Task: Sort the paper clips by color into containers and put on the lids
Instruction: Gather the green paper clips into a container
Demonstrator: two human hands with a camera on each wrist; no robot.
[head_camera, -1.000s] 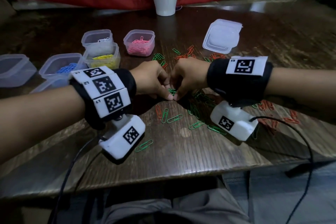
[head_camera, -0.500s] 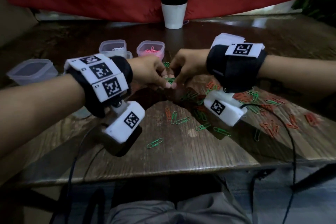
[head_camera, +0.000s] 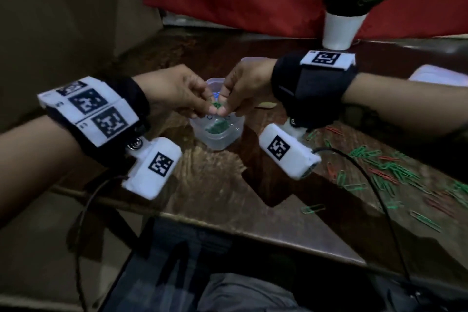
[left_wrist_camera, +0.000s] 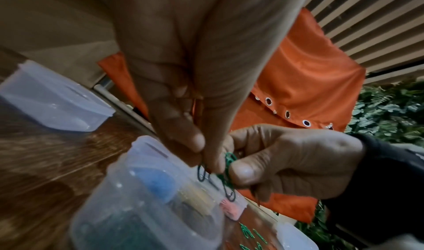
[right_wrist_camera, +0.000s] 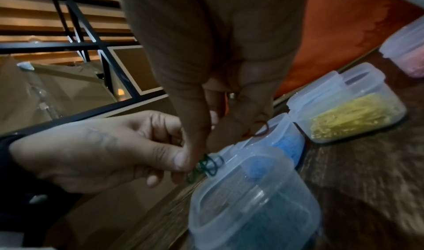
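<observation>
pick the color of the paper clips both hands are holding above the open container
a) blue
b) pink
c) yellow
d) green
d: the left hand and the right hand pinch a small bunch of green paper clips between their fingertips, just above the clear container that already has green clips in its bottom.

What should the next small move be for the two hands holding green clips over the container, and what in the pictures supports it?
Probably let go, so the clips drop. Both the left hand and the right hand pinch green paper clips directly above the open clear container, which already holds green clips and has no lid on yet.
</observation>
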